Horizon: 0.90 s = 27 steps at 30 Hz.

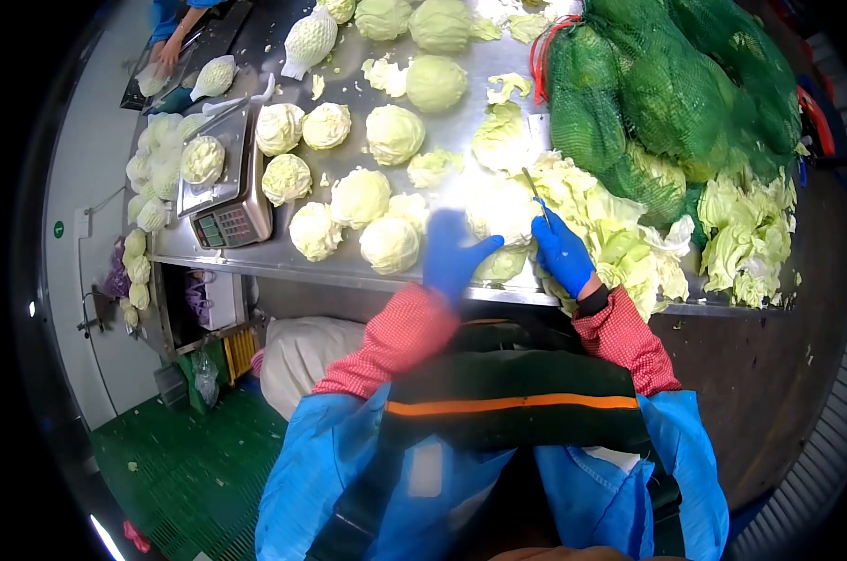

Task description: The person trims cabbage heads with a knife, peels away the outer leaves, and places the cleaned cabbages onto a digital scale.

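Note:
My left hand (pixel 449 254), in a blue glove, is blurred by motion at the table's front side. Its thumb stretches out to the right, apart from the smeared fingers, and nothing shows in its grasp. A pale cabbage (pixel 500 208), washed out by glare, lies between my hands. My right hand (pixel 564 252), also blue-gloved, is closed around a knife (pixel 534 190) whose thin blade points up and away from me. Loose cabbage leaves (pixel 592 201) are heaped beside and under my right hand. Left of my left hand sits another trimmed cabbage (pixel 390 245).
Several cabbages (pixel 395 134) cover the metal table (pixel 283 266). A scale (pixel 229 215) at left bears one cabbage (pixel 202 160). Green net sacks (pixel 666 84) lie at right, near a leaf pile (pixel 746 238). Another person's hand (pixel 169 49) works at far left by net-wrapped cabbages (pixel 215 77).

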Available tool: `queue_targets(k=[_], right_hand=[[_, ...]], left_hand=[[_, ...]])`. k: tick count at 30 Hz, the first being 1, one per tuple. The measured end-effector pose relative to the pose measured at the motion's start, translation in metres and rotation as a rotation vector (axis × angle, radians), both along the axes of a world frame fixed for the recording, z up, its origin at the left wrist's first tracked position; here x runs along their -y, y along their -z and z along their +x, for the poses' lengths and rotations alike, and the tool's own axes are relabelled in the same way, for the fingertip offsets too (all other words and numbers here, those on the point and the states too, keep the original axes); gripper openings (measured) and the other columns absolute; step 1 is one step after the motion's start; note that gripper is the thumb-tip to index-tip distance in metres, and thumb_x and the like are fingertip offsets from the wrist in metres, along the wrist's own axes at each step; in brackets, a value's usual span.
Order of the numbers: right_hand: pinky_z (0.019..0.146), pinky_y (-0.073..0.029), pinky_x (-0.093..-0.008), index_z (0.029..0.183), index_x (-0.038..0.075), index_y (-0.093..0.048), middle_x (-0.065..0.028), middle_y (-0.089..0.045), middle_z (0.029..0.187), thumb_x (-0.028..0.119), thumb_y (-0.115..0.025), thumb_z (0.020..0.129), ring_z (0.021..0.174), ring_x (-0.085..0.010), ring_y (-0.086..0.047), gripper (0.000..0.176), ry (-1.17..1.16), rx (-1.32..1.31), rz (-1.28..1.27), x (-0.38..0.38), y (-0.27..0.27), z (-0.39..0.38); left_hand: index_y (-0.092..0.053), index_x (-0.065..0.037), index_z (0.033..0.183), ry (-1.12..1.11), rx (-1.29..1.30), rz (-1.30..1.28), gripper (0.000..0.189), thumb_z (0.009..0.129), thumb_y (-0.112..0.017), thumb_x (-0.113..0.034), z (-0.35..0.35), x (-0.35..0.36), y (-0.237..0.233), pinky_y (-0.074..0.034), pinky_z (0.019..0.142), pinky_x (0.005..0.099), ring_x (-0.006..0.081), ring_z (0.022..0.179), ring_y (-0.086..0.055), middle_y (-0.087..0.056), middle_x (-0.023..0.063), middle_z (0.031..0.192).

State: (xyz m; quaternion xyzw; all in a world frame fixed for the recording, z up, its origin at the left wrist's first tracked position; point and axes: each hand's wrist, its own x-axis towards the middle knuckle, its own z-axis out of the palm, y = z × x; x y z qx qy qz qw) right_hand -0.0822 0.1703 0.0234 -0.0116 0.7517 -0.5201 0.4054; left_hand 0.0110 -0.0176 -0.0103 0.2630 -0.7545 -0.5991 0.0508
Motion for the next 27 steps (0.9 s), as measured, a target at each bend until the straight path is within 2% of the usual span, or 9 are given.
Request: queue_targets(k=[1,4,8,9,13,17,23,26,27], right_hand=[[0.077,-0.05,-0.0398,0.144,0.01,-0.038,-0.017,-0.068,0.093,0.041,-0.047,0.096,0.079,-0.0324,-0.064,0.057,-0.014,0.011,0.004,-0.001,-0.007,-0.003],[0.075,-0.051,-0.0401,0.141,0.009,-0.04,-0.0171,-0.068,0.089,0.04,-0.048,0.095,0.078,-0.0318,-0.065,0.056,-0.118,-0.185,0.082,-0.005,-0.012,-0.007],[0.077,-0.05,-0.043,0.126,0.005,-0.052,-0.0189,-0.067,0.093,0.035,-0.045,0.097,0.085,-0.0361,-0.065,0.042,-0.159,-0.781,0.277,-0.015,-0.002,0.001],[0.076,-0.05,-0.0437,0.116,0.006,-0.057,-0.021,-0.065,0.1,0.027,-0.046,0.097,0.089,-0.0377,-0.062,0.03,-0.164,-0.782,0.27,-0.016,-0.019,0.003],[0.064,-0.049,-0.0465,0.093,0.006,-0.056,-0.017,-0.064,0.084,0.024,-0.049,0.094,0.074,-0.0369,-0.062,0.019,-0.329,-0.866,0.371,-0.021,-0.033,0.015],[0.061,-0.049,-0.045,0.09,0.008,-0.056,-0.0167,-0.063,0.081,0.02,-0.05,0.092,0.07,-0.035,-0.063,0.014,-0.322,-0.884,0.454,-0.023,0.001,0.028],[0.061,-0.051,-0.0445,0.088,0.005,-0.058,-0.0176,-0.064,0.081,0.018,-0.052,0.089,0.069,-0.0353,-0.064,0.015,-0.264,-0.876,0.536,-0.02,0.026,0.005],[0.071,-0.052,-0.0454,0.092,0.006,-0.061,-0.0178,-0.067,0.087,0.024,-0.047,0.092,0.08,-0.036,-0.066,0.022,-0.292,-0.674,0.662,-0.027,0.018,-0.032],[0.07,-0.052,-0.0458,0.092,0.006,-0.061,-0.0186,-0.067,0.086,0.025,-0.047,0.093,0.08,-0.0366,-0.066,0.023,-0.308,-0.735,0.583,-0.022,0.01,-0.034]], left_hand=[[-0.043,-0.005,0.128,0.022,-0.066,-0.23,0.078,0.065,-0.086,-0.02,-0.005,0.003,-0.011,-0.045,0.096,0.0422,0.0272,0.121,-0.046,-0.044,0.0167,0.127],[-0.037,-0.004,0.137,0.341,-0.237,-0.31,0.096,0.06,-0.089,-0.027,-0.035,0.011,-0.029,-0.04,0.101,0.0449,0.0315,0.12,-0.044,-0.043,0.0195,0.128],[-0.035,-0.004,0.14,0.354,0.019,-0.475,0.104,0.057,-0.089,-0.038,-0.048,-0.004,-0.042,-0.038,0.103,0.0456,0.0377,0.118,-0.044,-0.043,0.0224,0.124],[-0.035,-0.004,0.14,0.33,0.013,-0.524,0.105,0.056,-0.089,-0.037,-0.049,-0.011,-0.041,-0.038,0.102,0.0451,0.0368,0.118,-0.043,-0.043,0.022,0.123],[-0.032,-0.002,0.14,0.27,-0.088,-0.609,0.105,0.057,-0.088,-0.034,-0.051,-0.028,-0.029,-0.039,0.1,0.0439,0.0355,0.118,-0.042,-0.042,0.0215,0.123],[-0.029,-0.002,0.142,0.265,-0.146,-0.493,0.106,0.058,-0.087,-0.032,-0.055,-0.034,-0.022,-0.039,0.1,0.0436,0.0372,0.118,-0.042,-0.041,0.0226,0.124],[-0.026,-0.001,0.144,0.252,0.07,-0.387,0.107,0.06,-0.086,-0.029,-0.061,-0.041,-0.031,-0.038,0.102,0.0428,0.0373,0.119,-0.041,-0.038,0.0244,0.129],[-0.026,-0.001,0.144,0.264,-0.067,-0.54,0.106,0.061,-0.086,-0.029,-0.046,-0.043,-0.016,-0.038,0.103,0.0425,0.0374,0.119,-0.041,-0.038,0.0246,0.129],[-0.027,-0.001,0.143,0.248,-0.153,-0.497,0.105,0.061,-0.086,-0.029,-0.044,-0.039,-0.017,-0.037,0.103,0.0435,0.037,0.12,-0.04,-0.038,0.0239,0.129]])
